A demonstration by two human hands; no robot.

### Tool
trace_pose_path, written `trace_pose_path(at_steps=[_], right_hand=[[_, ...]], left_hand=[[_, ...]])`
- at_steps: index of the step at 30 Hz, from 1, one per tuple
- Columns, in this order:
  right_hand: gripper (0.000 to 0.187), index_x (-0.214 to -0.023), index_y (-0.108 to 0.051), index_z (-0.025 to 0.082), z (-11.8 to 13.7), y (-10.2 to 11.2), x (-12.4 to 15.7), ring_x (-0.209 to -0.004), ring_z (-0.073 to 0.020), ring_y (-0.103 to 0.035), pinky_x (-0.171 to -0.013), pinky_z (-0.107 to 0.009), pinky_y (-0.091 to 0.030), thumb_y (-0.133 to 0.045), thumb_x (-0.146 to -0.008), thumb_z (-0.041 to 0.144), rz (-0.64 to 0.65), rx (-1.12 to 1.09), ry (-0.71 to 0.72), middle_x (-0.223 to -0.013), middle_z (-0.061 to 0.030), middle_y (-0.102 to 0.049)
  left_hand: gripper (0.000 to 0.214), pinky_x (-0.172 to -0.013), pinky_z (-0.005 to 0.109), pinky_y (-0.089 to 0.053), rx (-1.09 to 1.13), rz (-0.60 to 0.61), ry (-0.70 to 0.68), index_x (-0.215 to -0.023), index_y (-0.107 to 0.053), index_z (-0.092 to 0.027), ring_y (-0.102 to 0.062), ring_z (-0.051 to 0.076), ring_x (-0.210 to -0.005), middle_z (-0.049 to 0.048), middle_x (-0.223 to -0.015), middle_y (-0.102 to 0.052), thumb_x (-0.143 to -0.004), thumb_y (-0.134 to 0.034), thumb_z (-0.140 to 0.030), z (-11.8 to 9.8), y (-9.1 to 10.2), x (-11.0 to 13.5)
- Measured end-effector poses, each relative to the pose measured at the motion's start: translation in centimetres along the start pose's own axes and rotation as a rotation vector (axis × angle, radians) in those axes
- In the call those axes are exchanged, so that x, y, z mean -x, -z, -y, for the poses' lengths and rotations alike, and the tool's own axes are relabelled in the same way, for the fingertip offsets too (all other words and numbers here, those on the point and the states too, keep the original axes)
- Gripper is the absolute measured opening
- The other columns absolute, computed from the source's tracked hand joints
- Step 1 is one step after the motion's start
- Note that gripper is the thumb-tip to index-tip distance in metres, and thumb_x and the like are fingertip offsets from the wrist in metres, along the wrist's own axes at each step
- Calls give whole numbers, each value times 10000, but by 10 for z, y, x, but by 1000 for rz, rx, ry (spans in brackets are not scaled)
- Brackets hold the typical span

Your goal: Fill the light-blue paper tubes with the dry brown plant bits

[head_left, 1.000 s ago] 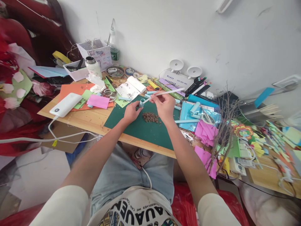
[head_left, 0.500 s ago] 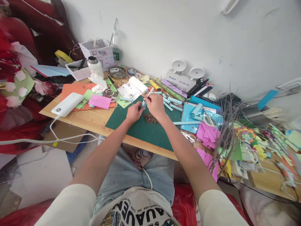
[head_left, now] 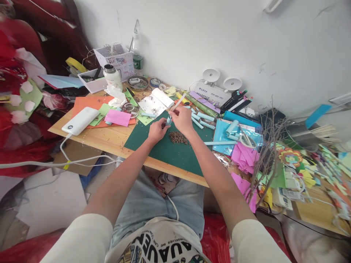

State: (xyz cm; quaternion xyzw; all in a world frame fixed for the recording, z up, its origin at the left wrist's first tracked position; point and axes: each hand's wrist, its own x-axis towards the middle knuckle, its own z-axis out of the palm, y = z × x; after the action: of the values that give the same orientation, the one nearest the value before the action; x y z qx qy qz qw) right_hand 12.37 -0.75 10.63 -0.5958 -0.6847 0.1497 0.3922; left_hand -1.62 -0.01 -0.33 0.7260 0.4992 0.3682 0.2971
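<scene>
While the left fingers (head_left: 161, 123) pinch a pale-blue tube (head_left: 169, 119), the right fingers (head_left: 174, 114) clasp a white stick (head_left: 179, 102)

The flat rectangular mat (head_left: 170, 157) is plain green, the small rolled tube (head_left: 169, 120) pale blue, the slim flat stick (head_left: 180, 101) white, the crumbly heap (head_left: 177, 137) speckled brown.

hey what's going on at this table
A person's left hand holds a small blue tube over a green mat, while the right hand holds a white strip at a slant right by it. The fingers hide whether its tip is inside. A pile of brown bits lies on the mat, near both hands.
</scene>
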Motion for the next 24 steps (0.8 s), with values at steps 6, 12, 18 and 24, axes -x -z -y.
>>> trace_pose_path(at_steps=[6, 12, 18, 24], right_hand=[[185, -741, -652, 189, -2, 1, -1, -529, -174, -611, -628, -317, -506, -580, -843, 325, -48, -96, -65, -567, -5, -627], [219, -775, -678, 185, -12, -11, 2, -528, -173, -616, -623, -316, -520, -569, -847, 360, -93, -141, -99, -572, -7, -638], [210, -784, -669, 186, -10, -15, 8, -538, -164, -615, -621, -306, -511, -567, -856, 356, -139, -167, -53, -710, -37, -691], [234, -783, -676, 191, -4, -9, 6, -539, -169, -608, -639, -319, -506, -560, -874, 374, -54, -132, -48, -667, -27, -673]], left_hand=[[176, -786, 300, -530, 14, 0, 40, -958, -630, -249, -696, 207, -840, 19, -911, -748, -817, -634, -356, 1, -1, -1], [150, -783, 297, -536, 57, -12, 24, -941, -623, -244, -698, 193, -815, 10, -870, -743, -818, -625, -330, 4, -2, 0], [162, -776, 297, -537, 71, -20, 21, -935, -619, -242, -691, 191, -808, 17, -885, -740, -807, -636, -339, 5, -2, 0], [169, -766, 299, -536, 67, -20, 7, -937, -616, -243, -689, 194, -800, 13, -871, -737, -806, -637, -346, 5, -3, 0]])
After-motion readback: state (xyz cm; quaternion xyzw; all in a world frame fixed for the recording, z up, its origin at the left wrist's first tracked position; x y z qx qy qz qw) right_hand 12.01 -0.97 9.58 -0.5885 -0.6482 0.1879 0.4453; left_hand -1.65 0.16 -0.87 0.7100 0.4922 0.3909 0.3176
